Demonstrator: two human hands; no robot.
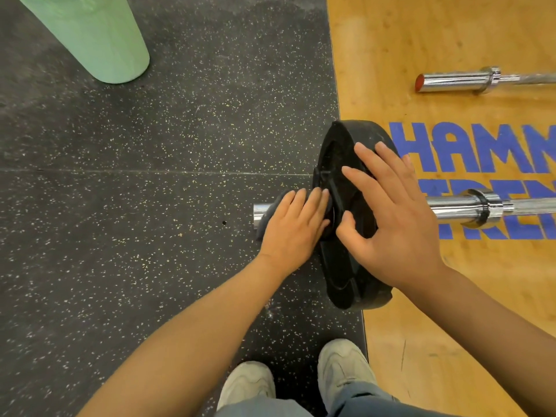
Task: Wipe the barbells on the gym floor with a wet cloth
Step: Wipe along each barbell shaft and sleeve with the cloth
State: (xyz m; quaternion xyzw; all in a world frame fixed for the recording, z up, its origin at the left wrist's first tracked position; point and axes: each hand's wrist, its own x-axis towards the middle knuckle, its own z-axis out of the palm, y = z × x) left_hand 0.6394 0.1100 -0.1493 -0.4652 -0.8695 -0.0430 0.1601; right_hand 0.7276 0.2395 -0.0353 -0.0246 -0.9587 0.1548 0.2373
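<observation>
I count two barbells: the near barbell (469, 207) carries one black plate (346, 266), and a second barbell (451, 81) lies far right. My left hand (293, 225) presses a dark cloth (266, 219) onto the near bar's sleeve; my right hand (391, 218) rests spread flat on the plate.

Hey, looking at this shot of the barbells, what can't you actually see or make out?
Head view only:
- Cloth: mostly hidden under the left hand; wetness can't be told.
- Near barbell: runs off the right edge; the weight plate and right hand hide its middle.
- Far barbell: cut off at the right edge.
- Floor lettering: cut by the edge and partly covered.
</observation>
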